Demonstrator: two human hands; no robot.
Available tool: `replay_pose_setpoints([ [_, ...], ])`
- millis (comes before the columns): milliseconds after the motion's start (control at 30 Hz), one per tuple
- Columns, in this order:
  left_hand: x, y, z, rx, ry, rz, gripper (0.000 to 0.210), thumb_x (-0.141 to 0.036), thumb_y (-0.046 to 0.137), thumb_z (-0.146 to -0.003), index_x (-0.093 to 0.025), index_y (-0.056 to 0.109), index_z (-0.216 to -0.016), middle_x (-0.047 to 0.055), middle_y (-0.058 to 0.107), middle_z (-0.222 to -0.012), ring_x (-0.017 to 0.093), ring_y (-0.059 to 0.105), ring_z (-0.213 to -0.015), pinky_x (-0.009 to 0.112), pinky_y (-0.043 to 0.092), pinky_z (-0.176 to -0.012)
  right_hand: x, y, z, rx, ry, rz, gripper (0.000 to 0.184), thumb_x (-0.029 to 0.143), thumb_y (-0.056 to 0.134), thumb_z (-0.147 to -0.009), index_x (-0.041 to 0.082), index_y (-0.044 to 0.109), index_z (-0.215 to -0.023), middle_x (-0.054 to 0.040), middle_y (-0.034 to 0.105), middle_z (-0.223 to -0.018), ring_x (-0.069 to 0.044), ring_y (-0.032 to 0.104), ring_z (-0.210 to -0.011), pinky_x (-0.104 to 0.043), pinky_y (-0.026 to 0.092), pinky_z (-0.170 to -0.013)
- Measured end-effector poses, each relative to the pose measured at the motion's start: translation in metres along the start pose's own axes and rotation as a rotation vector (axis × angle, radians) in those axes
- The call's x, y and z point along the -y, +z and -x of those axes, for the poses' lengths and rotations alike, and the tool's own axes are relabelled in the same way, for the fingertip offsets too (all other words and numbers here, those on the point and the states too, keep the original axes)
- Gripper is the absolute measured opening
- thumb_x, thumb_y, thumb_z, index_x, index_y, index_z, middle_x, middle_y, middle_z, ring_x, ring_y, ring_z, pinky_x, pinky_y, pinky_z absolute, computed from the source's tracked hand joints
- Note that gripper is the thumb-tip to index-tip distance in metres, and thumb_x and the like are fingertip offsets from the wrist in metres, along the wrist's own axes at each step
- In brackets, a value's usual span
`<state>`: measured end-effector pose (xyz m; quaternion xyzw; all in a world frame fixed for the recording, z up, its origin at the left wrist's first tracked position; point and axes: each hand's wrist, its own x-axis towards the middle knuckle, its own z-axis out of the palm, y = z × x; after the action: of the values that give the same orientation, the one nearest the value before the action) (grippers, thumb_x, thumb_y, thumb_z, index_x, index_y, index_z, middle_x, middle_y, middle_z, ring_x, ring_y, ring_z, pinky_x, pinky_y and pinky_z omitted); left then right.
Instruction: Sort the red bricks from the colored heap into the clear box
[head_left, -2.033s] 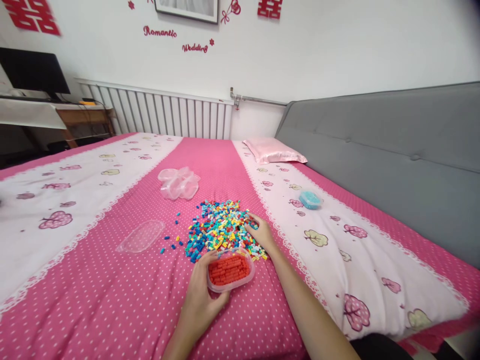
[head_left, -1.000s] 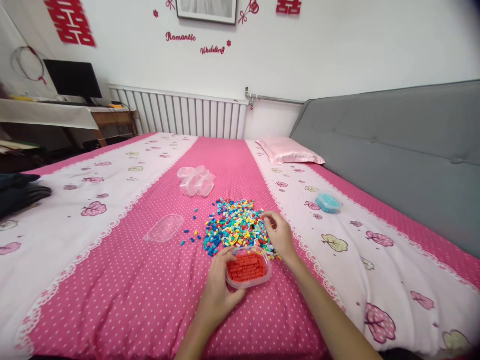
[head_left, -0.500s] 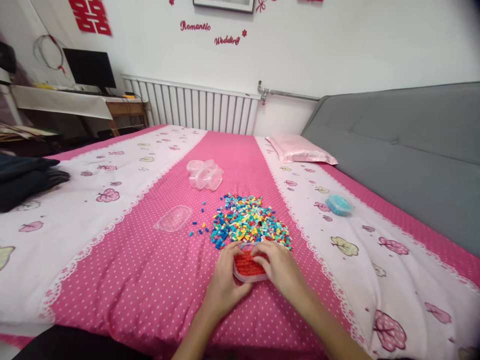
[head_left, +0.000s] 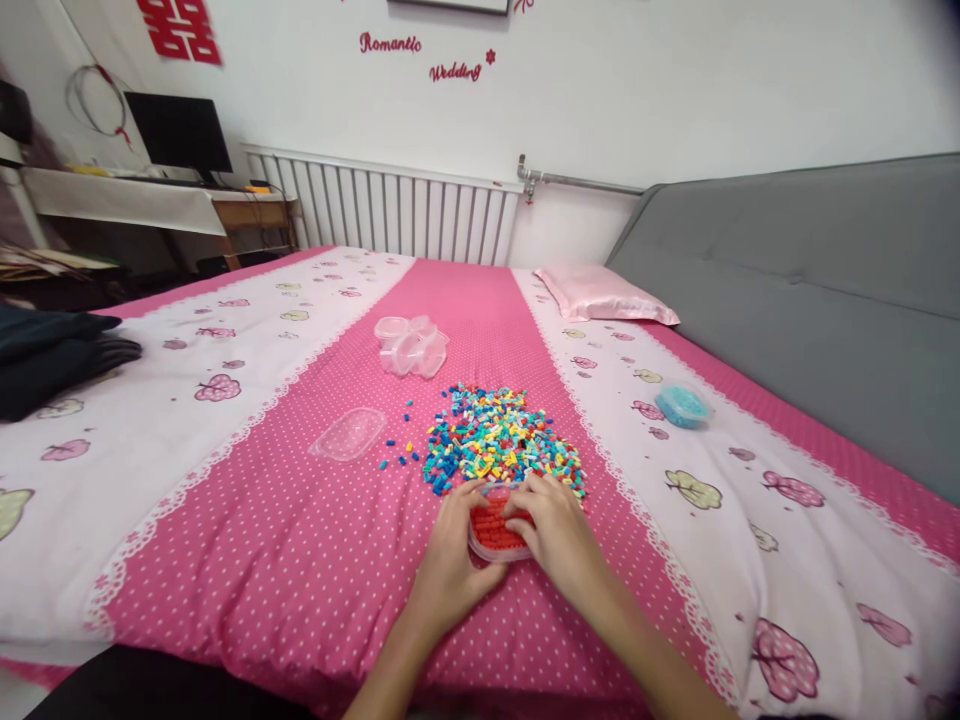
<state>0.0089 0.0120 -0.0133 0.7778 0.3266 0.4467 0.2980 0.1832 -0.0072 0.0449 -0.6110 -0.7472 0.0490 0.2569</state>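
A small clear plastic container (head_left: 498, 553) filled with rows of red building bricks (head_left: 495, 526) sits on the bed close to me. My left hand (head_left: 457, 550) is wrapped round its left side, thumb at the near edge and fingers at the far rim. Over the container's right side, my right hand (head_left: 559, 525) is closed with thumb and fingertips drawn together; whatever they pinch is hidden. Directly beyond both hands spreads a pile of small mixed-colour bricks (head_left: 495, 435), mostly blue, yellow, teal and white.
A clear lid (head_left: 350, 434) lies left of the pile. Behind it stand several empty clear containers (head_left: 411, 347). On the right is a container of light blue bricks (head_left: 682, 407). A pink pillow (head_left: 604, 293) rests by the grey headboard (head_left: 810, 260); dark folded cloth (head_left: 60, 360) lies at left.
My right hand's fingers have shifted slightly at the container's right side. My left hand keeps its hold. The whole view has tilted a little.
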Motion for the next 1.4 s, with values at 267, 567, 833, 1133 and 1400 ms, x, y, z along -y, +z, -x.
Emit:
replay_pose_setpoints([
  [267,0.001,0.000,0.001,-0.004,0.004,-0.013,0.059,-0.013,0.072,-0.077,-0.027,0.047,-0.129,0.009,0.052,-0.143,0.028,0.048,-0.137,0.045,0.040,-0.115,0.003,-0.003,-0.004,0.056,0.036,0.063,0.021,0.007,0.080,-0.076,0.026,0.072,-0.081,-0.0036,0.070,-0.093,-0.027,0.062,-0.096,-0.040,0.042,-0.083],
  [567,0.001,0.001,0.000,-0.019,0.017,-0.015,0.059,-0.013,0.073,-0.076,-0.027,0.049,-0.128,0.009,0.053,-0.141,0.028,0.049,-0.136,0.045,0.040,-0.115,0.013,-0.016,-0.006,0.162,0.095,0.099,0.009,0.017,0.079,-0.083,0.024,0.073,-0.083,-0.0037,0.070,-0.098,-0.027,0.061,-0.103,-0.040,0.040,-0.090],
  [833,0.002,0.001,0.001,-0.015,0.004,-0.014,0.058,-0.013,0.072,-0.076,-0.026,0.049,-0.128,0.010,0.053,-0.143,0.029,0.048,-0.138,0.047,0.040,-0.115,0.015,-0.019,-0.006,0.193,0.117,0.106,0.010,0.016,0.079,-0.083,0.023,0.074,-0.087,-0.0034,0.070,-0.100,-0.027,0.061,-0.105,-0.040,0.039,-0.091],
  [1133,0.003,0.001,0.001,-0.009,0.012,-0.035,0.058,-0.014,0.072,-0.077,-0.025,0.049,-0.129,0.011,0.053,-0.143,0.030,0.047,-0.138,0.048,0.040,-0.116,0.013,-0.017,-0.009,0.222,0.116,0.110,0.007,0.019,0.079,-0.084,0.024,0.075,-0.084,-0.0043,0.070,-0.099,-0.027,0.061,-0.105,-0.040,0.038,-0.092],
  [1400,0.007,0.002,0.002,-0.010,0.007,-0.021,0.061,-0.012,0.071,-0.075,-0.025,0.048,-0.131,0.011,0.052,-0.144,0.029,0.046,-0.140,0.050,0.038,-0.117,0.012,-0.019,-0.007,0.203,0.125,0.083,0.013,0.013,0.077,-0.084,0.025,0.075,-0.087,-0.0025,0.070,-0.099,-0.024,0.061,-0.104,-0.038,0.037,-0.091],
])
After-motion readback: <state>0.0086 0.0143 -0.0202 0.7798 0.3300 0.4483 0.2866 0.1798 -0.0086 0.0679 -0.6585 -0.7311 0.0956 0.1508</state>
